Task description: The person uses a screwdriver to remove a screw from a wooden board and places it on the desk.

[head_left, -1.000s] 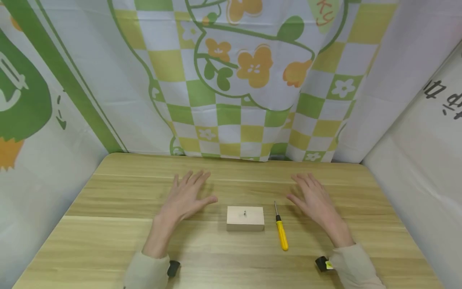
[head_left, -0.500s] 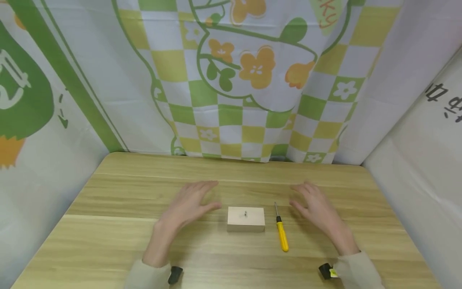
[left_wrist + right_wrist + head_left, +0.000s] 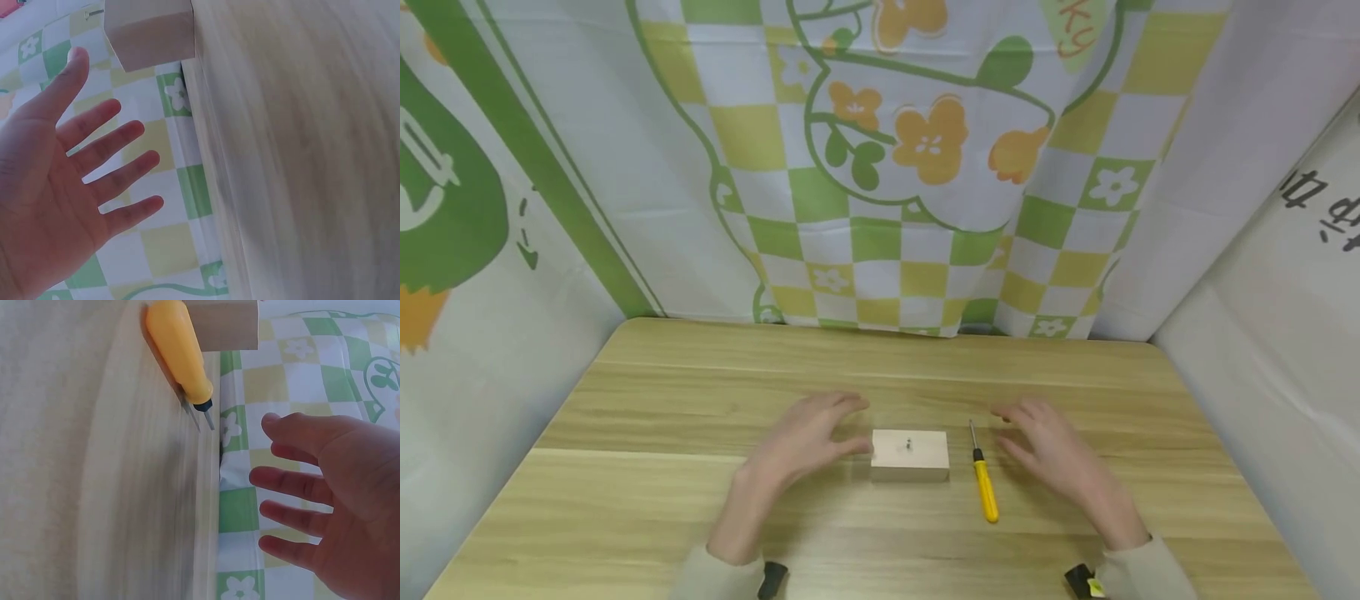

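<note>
A pale wooden block [image 3: 895,460] lies on the table, with a small screw [image 3: 94,13] sticking out of its top face. To its right is a screwdriver [image 3: 986,492] with a yellow handle, its thin shaft pointing to the far side. My left hand [image 3: 805,437] hovers at the block's left end, thumb tip close to the corner and fingers spread. Just right of the screwdriver's shaft, my right hand [image 3: 1054,450] has loosely bent fingers and an empty palm. Both wrist views show spread fingers with nothing between them.
The wood-grain table [image 3: 647,500] reaches back to a checked, flower-printed cloth [image 3: 880,242]. White printed panels stand along the left and right sides. A dark wrist camera [image 3: 1078,582] sits by the right sleeve, another by the left.
My left hand has moved right and nearer me, up to the block. The right hand has come slightly nearer me, its fingers more bent. Block and screwdriver stay put.
</note>
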